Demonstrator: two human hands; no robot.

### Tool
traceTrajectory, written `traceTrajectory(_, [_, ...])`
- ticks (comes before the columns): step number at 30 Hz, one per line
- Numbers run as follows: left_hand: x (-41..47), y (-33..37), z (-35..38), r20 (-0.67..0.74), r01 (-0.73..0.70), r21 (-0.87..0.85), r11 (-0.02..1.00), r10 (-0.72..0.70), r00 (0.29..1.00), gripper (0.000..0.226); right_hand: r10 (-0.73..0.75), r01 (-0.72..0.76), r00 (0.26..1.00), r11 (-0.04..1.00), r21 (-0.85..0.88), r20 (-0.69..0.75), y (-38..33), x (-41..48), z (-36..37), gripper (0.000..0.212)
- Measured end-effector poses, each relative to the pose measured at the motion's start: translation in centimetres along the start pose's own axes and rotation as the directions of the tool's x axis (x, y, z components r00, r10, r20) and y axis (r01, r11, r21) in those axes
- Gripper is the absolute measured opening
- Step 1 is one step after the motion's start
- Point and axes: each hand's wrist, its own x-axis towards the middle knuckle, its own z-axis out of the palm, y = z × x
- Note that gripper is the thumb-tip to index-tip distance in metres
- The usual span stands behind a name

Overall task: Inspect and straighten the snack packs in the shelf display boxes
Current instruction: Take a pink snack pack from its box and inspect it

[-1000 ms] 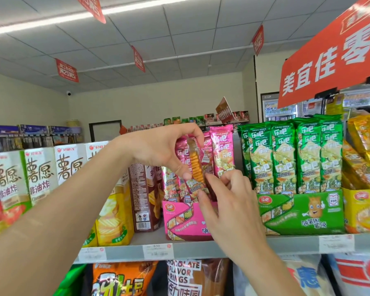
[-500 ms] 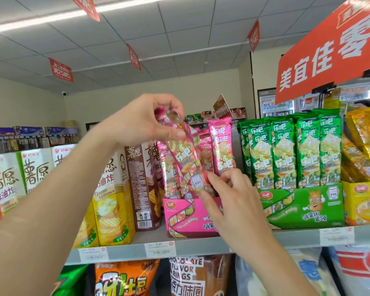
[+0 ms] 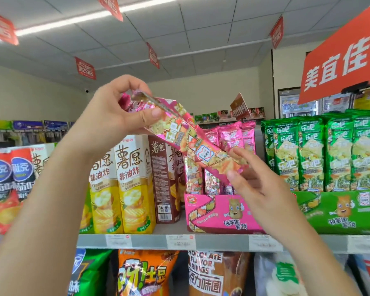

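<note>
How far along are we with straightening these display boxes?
Looks done: the green packs stand upright and even in the green box. In hand: one pink pack is held tilted above the pink box, with the left hand pinching its top and the right hand at its lower end. Left: seat it back in the pink box, where the other pink packs stand unevenly.

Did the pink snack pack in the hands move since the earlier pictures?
Yes. The pink snack pack went up, away from the pink display box. Its lower end is now well above the box rim, and the left hand holds it tilted.
</note>
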Motion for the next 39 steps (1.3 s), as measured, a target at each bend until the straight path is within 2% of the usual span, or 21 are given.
traceTrajectory(1, [-1.1,-0.2,0.0,-0.035,0.003,-0.026,1.0,-0.004,0.999,0.03,0.018,-0.023,0.999,0.99,0.139,0.042,-0.1,0.0,-0.2,0.057])
traceTrajectory(3, [-3.5,-0.8,0.5,-0.116,0.019,-0.082,0.996,-0.028,0.993,0.029,0.02,-0.075,0.991,0.902,0.424,0.133,-0.6,-0.3,-0.5,0.048])
traceTrajectory(5, [-6.3,-1.6,1.6,-0.181,0.048,-0.142,0.989,-0.074,0.981,0.032,-0.013,-0.09,0.984,0.825,0.558,0.178,-0.8,-1.0,-0.8,0.043])
traceTrajectory(8, [-10.5,-2.9,3.3,-0.24,0.117,-0.224,0.967,-0.171,0.956,0.032,-0.034,-0.035,0.992,0.848,0.528,0.12,-0.7,-2.5,-0.9,0.035])
traceTrajectory(11, [-13.7,-3.8,4.3,-0.215,0.183,-0.288,0.94,-0.25,0.944,0.033,-0.017,-0.009,0.999,0.849,0.528,0.043,0.1,-4.4,-1.2,0.028])
traceTrajectory(14, [-15.1,-4.2,4.8,-0.247,0.234,-0.284,0.93,-0.306,0.919,0.029,0.027,-0.025,1.0,0.86,0.51,0.003,0.8,-6.1,-1.7,0.026])
traceTrajectory(19, [-15.6,-3.3,6.3,-0.257,0.233,-0.192,0.953,-0.278,0.926,0.018,0.098,-0.089,0.995,0.861,0.501,0.009,1.3,-9.0,-1.7,0.037])
traceTrajectory(21, [-15.8,-3.1,6.8,-0.263,0.211,-0.134,0.968,-0.24,0.934,0.02,0.118,-0.105,0.993,0.861,0.497,0.005,1.3,-10.3,-1.8,0.031])
traceTrajectory(24, [-16.7,-2.8,8.0,-0.192,0.205,-0.114,0.972,-0.224,0.956,0.029,0.158,-0.129,0.987,0.885,0.447,-0.027,1.2,-12.3,-2.2,0.03])
traceTrajectory(28, [-19.0,-3.7,8.9,0.025,0.237,-0.134,0.962,-0.236,0.971,0.034,0.273,-0.192,0.955,0.867,0.46,-0.117,1.4,-16.0,-2.8,0.031])
traceTrajectory(30, [-20.5,-4.7,9.2,0.18,0.282,-0.15,0.948,-0.255,0.95,0.034,0.353,-0.238,0.92,0.849,0.472,-0.172,1.5,-18.2,-3.2,0.027])
traceTrajectory(32, [-21.8,-5.4,10.0,0.358,0.378,-0.253,0.891,-0.276,0.892,0.036,0.429,-0.292,0.877,0.833,0.47,-0.217,1.7,-20.5,-3.6,0.028])
traceTrajectory(33, [-22.5,-5.6,10.5,0.403,0.418,-0.277,0.865,-0.29,0.868,0.041,0.465,-0.315,0.857,0.814,0.487,-0.223,1.7,-21.7,-3.9,0.029])
traceTrajectory(36, [-24.6,-6.1,12.7,0.362,0.388,-0.184,0.903,-0.305,0.881,0.047,0.557,-0.383,0.814,0.729,0.568,-0.166,1.1,-24.4,-4.9,0.039])
traceTrajectory(38, [-26.0,-6.3,14.1,0.331,0.417,-0.221,0.882,-0.334,0.882,0.044,0.639,-0.422,0.759,0.629,0.653,-0.124,0.8,-25.9,-5.5,0.06])
traceTrajectory(39, [-26.7,-6.4,14.8,0.33,0.437,-0.246,0.865,-0.35,0.877,0.046,0.688,-0.439,0.716,0.576,0.69,-0.119,0.7,-26.7,-5.8,0.062])
